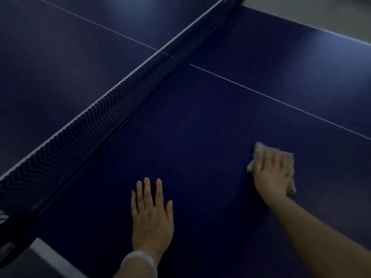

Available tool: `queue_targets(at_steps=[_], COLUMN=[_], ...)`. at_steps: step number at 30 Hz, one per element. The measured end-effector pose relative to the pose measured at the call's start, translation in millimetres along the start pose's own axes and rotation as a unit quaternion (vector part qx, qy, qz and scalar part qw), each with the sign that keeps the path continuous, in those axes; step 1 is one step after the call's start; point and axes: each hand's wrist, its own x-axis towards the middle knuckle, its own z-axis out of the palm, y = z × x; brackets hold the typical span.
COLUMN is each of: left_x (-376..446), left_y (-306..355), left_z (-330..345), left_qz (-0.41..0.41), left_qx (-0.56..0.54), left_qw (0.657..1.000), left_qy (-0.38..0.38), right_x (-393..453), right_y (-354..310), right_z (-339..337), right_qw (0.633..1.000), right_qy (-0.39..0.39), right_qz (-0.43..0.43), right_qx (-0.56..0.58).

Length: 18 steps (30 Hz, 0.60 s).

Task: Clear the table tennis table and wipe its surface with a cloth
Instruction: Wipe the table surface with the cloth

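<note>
The cloth [269, 155], a pale folded rag, lies flat on the dark blue worktop [200, 137] on the near side of the net, to the right and short of the white centre line [281, 102]. The right hand [271, 173] presses down on it with fingers spread and fairly straight, which probably keeps the whole pad in contact with the surface so it wipes rather than bunches; the picture is dim and a little blurred there, so whether the thumb tucks under an edge cannot be told. The left hand [151, 213] rests palm down on the bare surface, fingers straight and holding nothing, most likely as a brace for the person leaning over the worktop. A pale bangle [140, 261] sits on that wrist. The net [96, 113] runs diagonally to the left. No bats or balls show on the visible part, so the clearing seems done and wiping is under way.
</note>
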Motion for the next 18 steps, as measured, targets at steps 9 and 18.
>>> queue_targets(at_steps=[9,18], left_x=[-1,-3], left_y=[-1,-2], left_z=[3,9], left_qz=[0.006,0.01], left_qx=[-0.009,-0.028], left_qw=[1.0,0.999], left_qy=[0.005,0.026], right_x=[-119,-114], right_y=[-79,128], right_z=[49,7], right_qw=[0.951,0.963], right_qy=[-0.002,0.016], right_qz=[-0.306,0.262], right_qx=[-0.03,0.064])
